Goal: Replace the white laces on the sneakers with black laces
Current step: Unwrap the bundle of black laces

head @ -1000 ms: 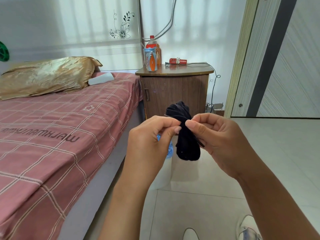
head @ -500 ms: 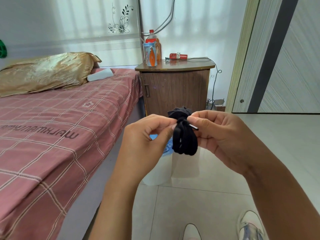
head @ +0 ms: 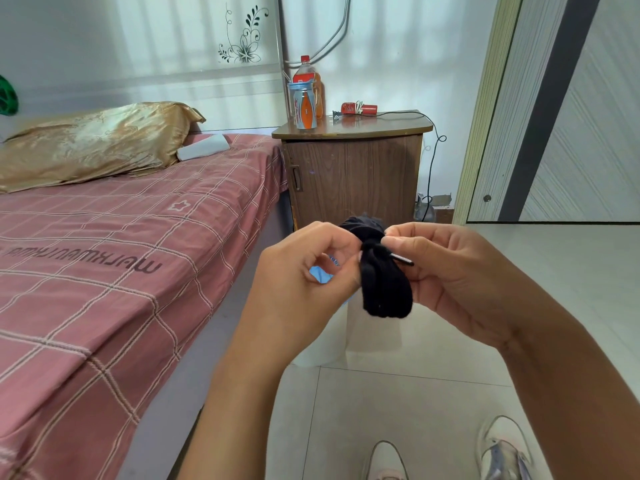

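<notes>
1. The bed (head: 121,271) in its pink checked cover is filling my left side, with a brown bedside cabinet (head: 353,174) standing just beyond its far corner
2. My left hand (head: 298,282) is curling inward, thumb and forefinger pinching the bundle of black laces (head: 384,285)
3. My right hand (head: 460,271) is pinching the same bundle at its knotted top, fingers curled
4. The sneakers (head: 386,460) are peeking in on the floor by the bottom edge, toes only

Left hand (head: 304,271) and right hand (head: 450,271) raised together, fingers curled in a pinching grip.
</notes>
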